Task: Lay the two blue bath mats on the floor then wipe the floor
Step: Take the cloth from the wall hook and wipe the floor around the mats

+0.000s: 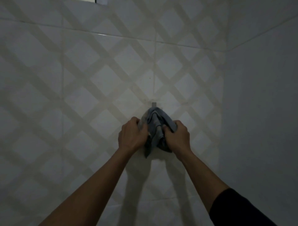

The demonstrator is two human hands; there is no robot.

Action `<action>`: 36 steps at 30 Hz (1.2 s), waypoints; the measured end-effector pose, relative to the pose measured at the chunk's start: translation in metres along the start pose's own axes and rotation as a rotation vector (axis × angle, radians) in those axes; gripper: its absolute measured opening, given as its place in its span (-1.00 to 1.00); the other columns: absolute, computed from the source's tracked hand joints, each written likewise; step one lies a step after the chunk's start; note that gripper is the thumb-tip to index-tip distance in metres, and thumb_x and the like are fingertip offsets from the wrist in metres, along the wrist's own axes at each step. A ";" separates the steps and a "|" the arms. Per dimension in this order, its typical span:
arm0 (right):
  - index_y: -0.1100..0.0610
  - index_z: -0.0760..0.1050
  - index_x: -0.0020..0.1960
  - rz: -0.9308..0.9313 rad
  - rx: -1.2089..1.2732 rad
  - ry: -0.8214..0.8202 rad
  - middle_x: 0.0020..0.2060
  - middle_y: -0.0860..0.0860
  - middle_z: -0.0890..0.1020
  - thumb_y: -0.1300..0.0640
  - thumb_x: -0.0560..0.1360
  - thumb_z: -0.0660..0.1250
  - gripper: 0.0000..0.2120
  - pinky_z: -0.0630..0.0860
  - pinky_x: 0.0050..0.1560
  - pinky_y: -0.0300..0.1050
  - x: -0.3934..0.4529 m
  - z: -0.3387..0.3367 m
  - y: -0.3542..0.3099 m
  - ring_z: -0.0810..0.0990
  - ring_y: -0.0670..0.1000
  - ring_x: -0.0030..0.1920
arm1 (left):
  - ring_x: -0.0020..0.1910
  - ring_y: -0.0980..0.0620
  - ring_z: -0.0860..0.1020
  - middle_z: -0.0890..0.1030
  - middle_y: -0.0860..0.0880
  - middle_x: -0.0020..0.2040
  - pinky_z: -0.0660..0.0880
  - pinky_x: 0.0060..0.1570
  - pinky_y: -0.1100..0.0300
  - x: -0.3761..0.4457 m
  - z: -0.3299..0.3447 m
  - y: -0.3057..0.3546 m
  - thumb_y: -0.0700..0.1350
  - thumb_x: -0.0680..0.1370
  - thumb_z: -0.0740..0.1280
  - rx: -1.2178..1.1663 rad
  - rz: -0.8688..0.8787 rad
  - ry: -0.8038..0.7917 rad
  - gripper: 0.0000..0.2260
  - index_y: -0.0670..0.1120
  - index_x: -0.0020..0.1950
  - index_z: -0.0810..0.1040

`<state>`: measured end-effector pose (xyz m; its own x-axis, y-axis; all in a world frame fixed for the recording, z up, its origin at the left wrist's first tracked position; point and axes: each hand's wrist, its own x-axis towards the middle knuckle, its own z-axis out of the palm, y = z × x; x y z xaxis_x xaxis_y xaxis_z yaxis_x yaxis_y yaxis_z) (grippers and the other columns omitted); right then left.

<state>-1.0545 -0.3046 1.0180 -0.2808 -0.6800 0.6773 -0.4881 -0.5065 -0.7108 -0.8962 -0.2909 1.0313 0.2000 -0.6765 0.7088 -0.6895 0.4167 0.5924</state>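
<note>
A bunched blue-grey cloth hangs from a small metal hook on the tiled wall in front of me. My left hand grips the cloth's left side with closed fingers. My right hand grips its right side, fingers curled into the folds. Both arms reach forward and up to it. The cloth's lower end dangles between my wrists. No floor and no laid-out mat are in view.
The wall is pale tile with a diamond lattice pattern. A plain white wall meets it at a corner on the right. A window edge shows at the very top. The room is dim.
</note>
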 end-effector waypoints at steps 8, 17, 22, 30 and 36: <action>0.02 0.37 -0.09 -0.060 0.226 0.139 -0.30 -0.09 0.49 0.14 0.48 0.26 -0.93 0.39 -0.40 -0.20 0.008 -0.011 -0.017 0.46 -0.11 -0.34 | -0.19 -0.11 0.53 0.58 -0.08 -0.19 0.39 -0.26 0.09 0.016 -0.026 0.007 0.03 0.56 0.23 -0.357 -0.057 0.118 -0.77 -0.12 -0.13 0.51; 0.07 0.49 -0.18 0.270 0.398 -0.004 -0.21 0.12 0.64 0.02 0.34 0.30 -0.86 0.57 -0.27 0.09 -0.018 -0.010 0.000 0.63 0.18 -0.17 | -0.28 0.07 0.66 0.67 0.07 -0.30 0.58 -0.35 0.17 -0.018 -0.011 -0.014 0.15 0.28 0.49 -0.665 -0.282 -0.047 -0.70 -0.04 -0.17 0.61; 0.10 0.62 -0.18 0.378 0.358 -0.208 -0.27 0.05 0.72 -0.14 0.36 0.48 -0.71 0.62 -0.34 -0.05 -0.060 -0.015 0.039 0.70 0.08 -0.25 | -0.15 -0.11 0.69 0.70 -0.13 -0.11 0.68 -0.13 0.00 -0.064 -0.004 -0.051 -0.18 0.34 0.60 -0.582 -0.391 -0.196 -0.73 -0.17 -0.04 0.63; 0.02 0.54 0.21 0.388 -0.090 -0.537 0.11 0.02 0.60 0.08 0.59 0.21 -0.76 0.54 0.15 -0.01 -0.160 -0.023 0.120 0.58 0.08 0.09 | -0.11 -0.07 0.61 0.62 -0.10 -0.06 0.57 -0.18 0.08 -0.170 0.008 -0.102 -0.03 0.57 0.36 -0.143 -0.421 -0.593 -0.82 -0.06 0.12 0.53; 0.07 0.59 0.17 0.534 -0.153 -0.831 0.14 0.08 0.60 0.21 0.58 0.21 -0.75 0.56 0.15 0.08 -0.264 -0.050 0.182 0.58 0.14 0.12 | -0.02 -0.02 0.61 0.68 -0.06 0.02 0.55 -0.05 0.15 -0.299 0.027 -0.121 -0.05 0.59 0.34 0.066 -0.563 -0.860 -0.88 0.01 0.08 0.64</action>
<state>-1.1108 -0.1906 0.7188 0.1442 -0.9831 -0.1132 -0.5838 0.0079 -0.8118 -0.8919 -0.1556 0.7376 -0.0419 -0.9801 -0.1941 -0.6918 -0.1117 0.7134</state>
